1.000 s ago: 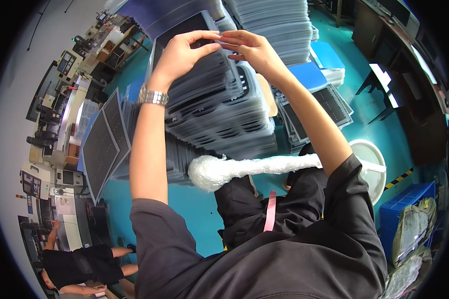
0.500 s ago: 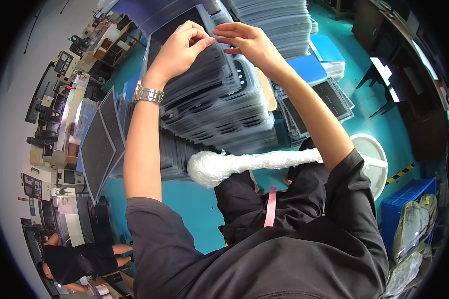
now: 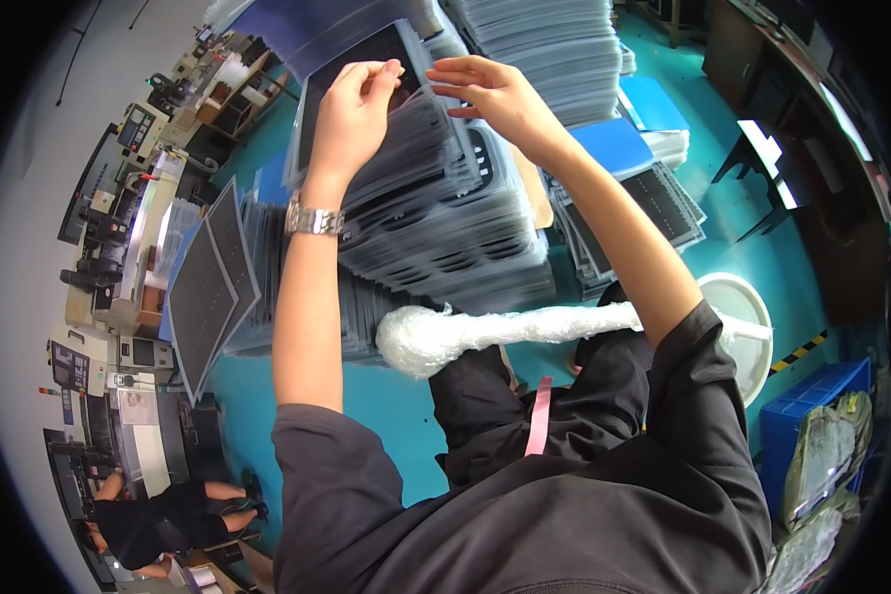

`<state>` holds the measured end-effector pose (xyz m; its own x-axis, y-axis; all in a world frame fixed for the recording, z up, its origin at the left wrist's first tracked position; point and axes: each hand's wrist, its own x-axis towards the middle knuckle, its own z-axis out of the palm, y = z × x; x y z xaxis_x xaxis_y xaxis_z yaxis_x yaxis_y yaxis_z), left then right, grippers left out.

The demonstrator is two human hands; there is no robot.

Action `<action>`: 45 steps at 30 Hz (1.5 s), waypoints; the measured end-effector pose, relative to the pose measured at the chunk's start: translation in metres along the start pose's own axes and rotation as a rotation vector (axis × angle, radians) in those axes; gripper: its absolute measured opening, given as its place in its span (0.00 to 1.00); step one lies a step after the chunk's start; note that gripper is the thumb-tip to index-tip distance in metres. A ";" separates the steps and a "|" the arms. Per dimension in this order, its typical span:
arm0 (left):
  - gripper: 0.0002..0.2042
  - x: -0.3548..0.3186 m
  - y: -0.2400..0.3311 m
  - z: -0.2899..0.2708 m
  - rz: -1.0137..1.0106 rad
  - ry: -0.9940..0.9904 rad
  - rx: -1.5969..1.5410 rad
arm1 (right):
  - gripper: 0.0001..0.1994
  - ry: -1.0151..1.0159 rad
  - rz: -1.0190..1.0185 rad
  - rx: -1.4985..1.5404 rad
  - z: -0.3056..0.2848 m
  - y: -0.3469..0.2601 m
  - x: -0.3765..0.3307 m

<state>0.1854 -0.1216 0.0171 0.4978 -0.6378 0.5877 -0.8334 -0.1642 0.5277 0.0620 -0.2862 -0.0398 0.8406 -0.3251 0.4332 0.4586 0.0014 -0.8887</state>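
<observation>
Left hand (image 3: 354,114): thumb and fingertips together; whether anything's pinched, can't tell.
Right hand (image 3: 500,97): fingers apart, just right of left hand.
Sheet stack (image 3: 421,163): beneath both hands, showing between.

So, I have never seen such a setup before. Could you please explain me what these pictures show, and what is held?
There is no machine: these are a person's bare hands, seen from a downward-looking camera worn on the head. Its wide lens bends straight edges.

The left hand, below a metal wristwatch, has thumb and fingers drawn together; I cannot tell whether something small is in that grip. The right hand is open and holds nothing visible.

Both are over a thick stack of sheets. Nearer the body lies a pole wrapped in white plastic.
</observation>
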 end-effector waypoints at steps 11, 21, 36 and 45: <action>0.09 0.000 0.022 0.002 0.220 -0.078 0.407 | 0.20 0.029 0.036 0.024 0.002 -0.006 0.004; 0.12 0.022 0.066 -0.039 0.255 0.187 0.304 | 0.42 -0.085 0.016 0.191 0.071 -0.074 0.019; 0.08 -0.026 0.127 -0.062 0.138 0.658 0.278 | 0.13 0.119 -0.140 0.197 0.126 -0.089 -0.013; 0.14 -0.050 0.123 -0.131 0.211 0.618 1.052 | 0.14 -0.222 -0.102 0.439 0.134 -0.110 -0.031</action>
<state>0.0891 -0.0116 0.1330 0.1223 -0.3104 0.9427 -0.5562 -0.8081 -0.1939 0.0244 -0.1493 0.0644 0.8044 -0.1354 0.5785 0.5796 0.3933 -0.7137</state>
